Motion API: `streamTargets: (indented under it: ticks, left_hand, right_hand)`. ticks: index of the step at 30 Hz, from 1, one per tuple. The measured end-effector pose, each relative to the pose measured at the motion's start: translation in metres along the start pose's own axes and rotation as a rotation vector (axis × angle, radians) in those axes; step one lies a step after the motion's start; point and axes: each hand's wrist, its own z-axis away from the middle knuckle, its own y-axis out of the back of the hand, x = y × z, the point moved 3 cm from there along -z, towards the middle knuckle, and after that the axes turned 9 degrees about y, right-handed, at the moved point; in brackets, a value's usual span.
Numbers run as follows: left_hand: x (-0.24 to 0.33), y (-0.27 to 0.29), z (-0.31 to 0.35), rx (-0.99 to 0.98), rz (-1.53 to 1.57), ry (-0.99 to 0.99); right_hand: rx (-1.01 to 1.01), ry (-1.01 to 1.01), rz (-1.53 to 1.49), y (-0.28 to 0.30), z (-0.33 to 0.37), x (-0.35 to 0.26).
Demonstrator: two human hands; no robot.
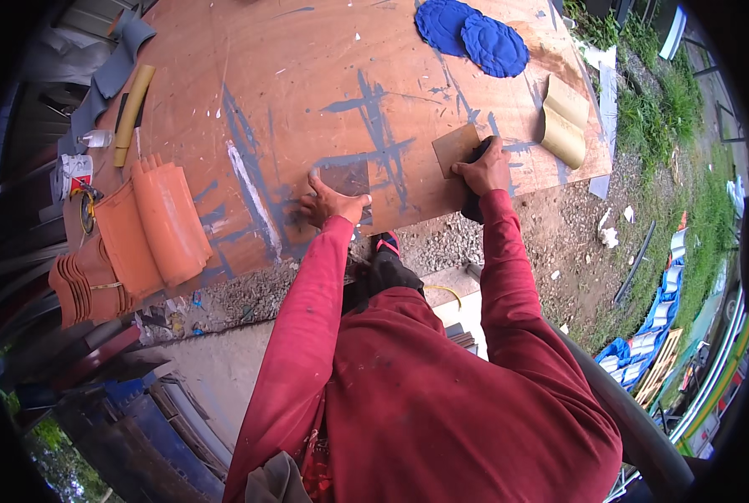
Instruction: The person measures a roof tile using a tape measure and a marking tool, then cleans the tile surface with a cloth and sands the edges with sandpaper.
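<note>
My left hand (338,204) rests at the near edge of a dark, thin square piece (347,176) on the wooden table. Its thumb and fingers are spread apart, touching the piece. To the right, my right hand (485,170) is closed around a black object (473,208), mostly hidden by the hand, so its kind cannot be told. The thumb reaches the edge of a brown flat square sheet (454,149), which lies tilted on the board beside that object.
Orange roof tiles (169,222) stand at the left edge. A yellow tube (134,116) and a white tub (76,172) lie beyond them. Blue cloth pads (494,44) sit at the far side, and a tan curved tile (564,123) at the right. Grey paint marks the tabletop (265,75).
</note>
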Motion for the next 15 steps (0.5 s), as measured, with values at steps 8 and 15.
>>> streamTargets:
  ticks: [8, 15]
  left_hand:
    - [0.002, -0.016, 0.018, 0.115, 0.11, -0.231]
    - [-0.115, 0.013, 0.011, 0.288, 0.331, -0.593]
  right_hand:
    - [0.051, 0.089, 0.001, -0.013, -0.007, 0.023]
    - [0.291, 0.237, -0.221, -0.005, 0.03, 0.0]
